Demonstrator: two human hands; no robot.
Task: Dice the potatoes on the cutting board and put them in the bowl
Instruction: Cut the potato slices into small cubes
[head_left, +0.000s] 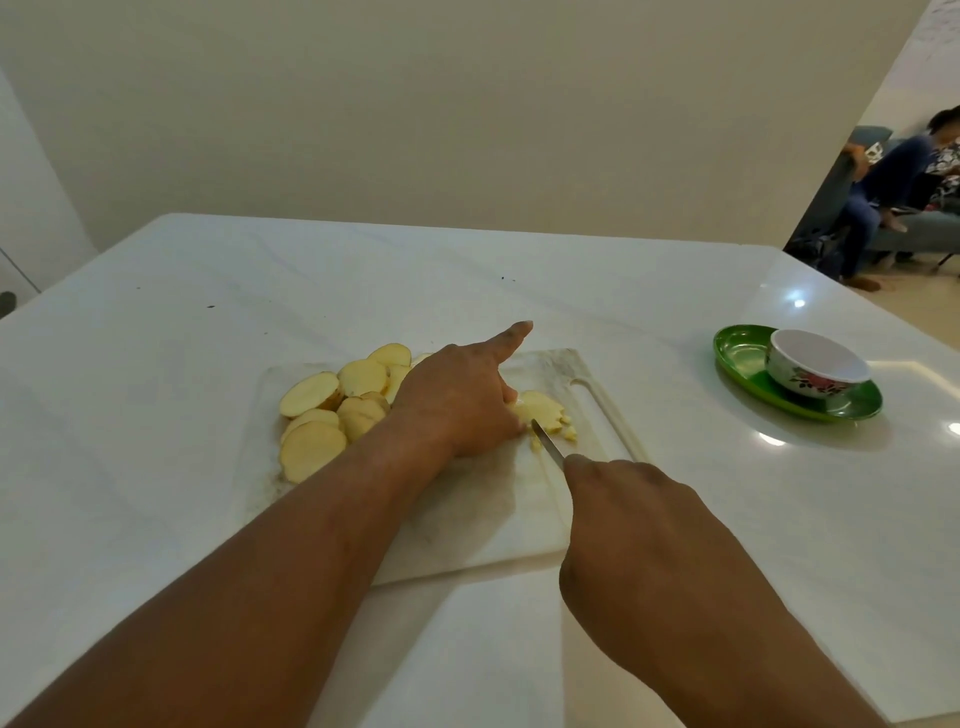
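One camera sits on my head, looking forward and down, close over the worktop (675, 519) and cutting board (493, 525) before me.

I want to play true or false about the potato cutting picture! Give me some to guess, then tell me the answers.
1. The right hand holds a knife. True.
2. The bowl is full of potato. False: no potato shows in it.
3. The bowl sits on a green plate. True.
4. The potato slices lie on the table. False: they lie on the cutting board.
5. The left hand steadies the potato being cut. True.
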